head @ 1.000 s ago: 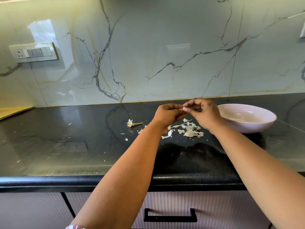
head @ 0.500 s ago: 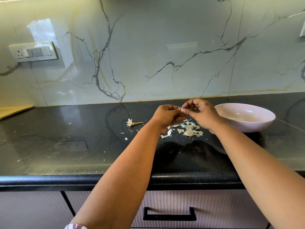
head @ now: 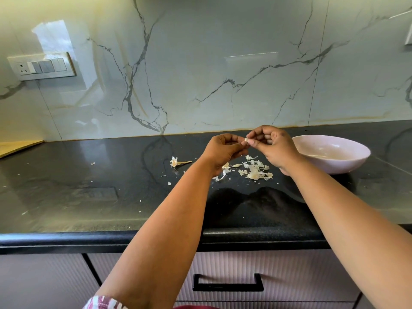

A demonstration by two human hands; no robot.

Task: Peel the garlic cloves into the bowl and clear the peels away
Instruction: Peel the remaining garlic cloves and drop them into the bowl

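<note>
A small pale garlic clove [head: 246,140] is pinched between the fingertips of both hands above the black counter. My left hand [head: 223,150] holds it from the left with curled fingers. My right hand [head: 270,144] pinches it from the right with thumb and forefinger. Below the hands lies a heap of papery garlic peels [head: 254,169]. A garlic stem with root end [head: 178,162] lies to the left of the heap. The pale pink bowl [head: 347,162] stands just right of my right hand; its contents are hard to make out.
Small peel flakes [head: 169,183] are scattered over the black counter [head: 89,186]. The marble backsplash rises behind, with a switch panel [head: 42,66] at the left. A drawer with a black handle [head: 227,283] is below the counter edge.
Both hands have stayed close together above the peels, shifting slightly; the fingers have worked at the clove, which now shows more plainly between the fingertips.
</note>
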